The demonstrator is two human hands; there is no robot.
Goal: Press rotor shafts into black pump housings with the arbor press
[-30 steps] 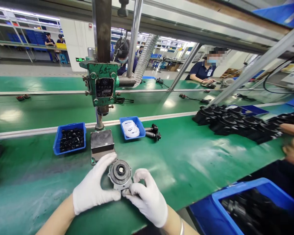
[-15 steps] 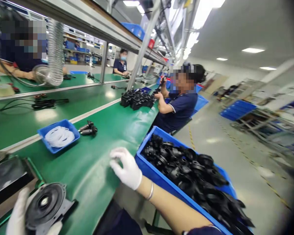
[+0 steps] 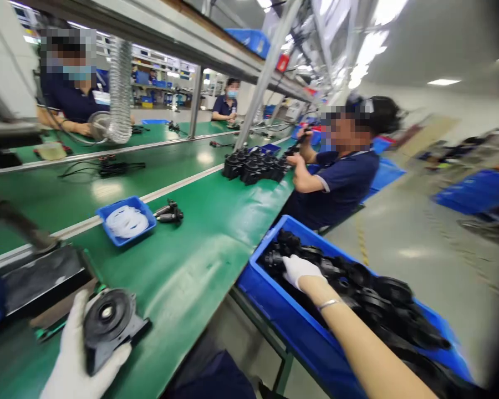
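Observation:
In a white glove, my left hand (image 3: 72,354) grips a round black plastic housing (image 3: 110,324) with a pale centre and a flat bracket on one side, held above the green bench. My right hand (image 3: 301,270), gloved too, reaches into a blue crate (image 3: 283,310) full of black plastic parts (image 3: 353,280). Its fingertips are down among the parts at the crate's near-left end; whether they have closed on one is hidden.
On the green bench (image 3: 199,266) stand a small blue tray (image 3: 125,238) of white rings, dark cylindrical parts (image 3: 170,213) and a cluster of black housings (image 3: 253,166). A press-like fixture (image 3: 41,277) is at left. A co-worker (image 3: 345,166) sits beyond the crate.
My right hand has moved from over the bench edge rightward into the crate. The view has turned left; my left hand still holds the black housing.

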